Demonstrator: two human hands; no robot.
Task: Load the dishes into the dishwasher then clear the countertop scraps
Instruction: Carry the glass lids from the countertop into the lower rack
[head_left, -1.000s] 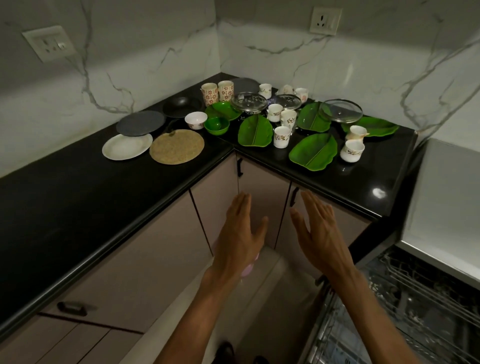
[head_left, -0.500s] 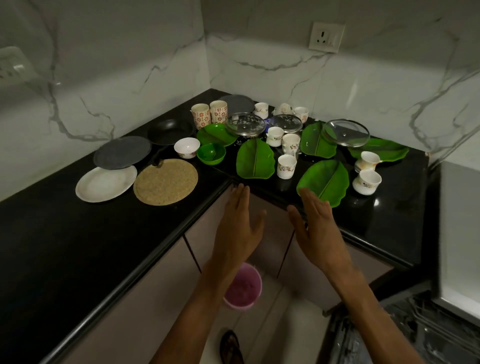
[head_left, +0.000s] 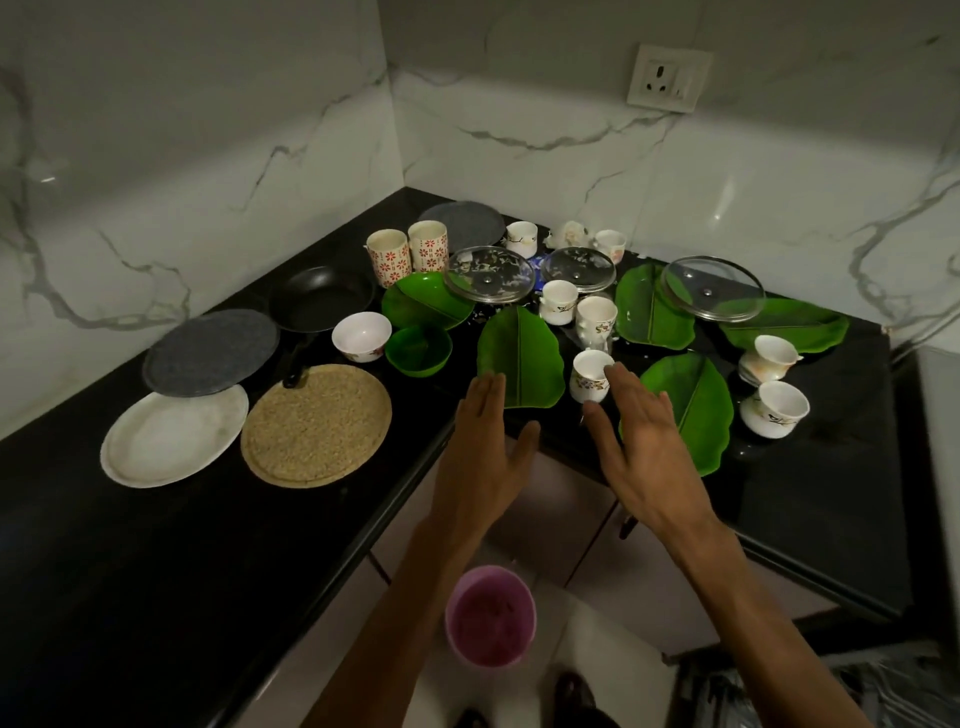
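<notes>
Both hands reach in flat, fingers straight, holding nothing: the left hand (head_left: 480, 457) hangs over the desk (head_left: 171, 561) edge near a leaf plate (head_left: 519, 358), the right hand (head_left: 644, 441) just before a cup (head_left: 589, 375). Packed cups and glass lids (head_left: 488, 274) behind could topple if a careless reach knocks them.

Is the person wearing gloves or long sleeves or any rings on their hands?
No gloves and no sleeves show. Both forearms are bare right down to the bottom edge of the picture. The left hand and the right hand are bare too, seen from the back. No ring, watch or bracelet can be seen on either one, though the light is dim.
</notes>
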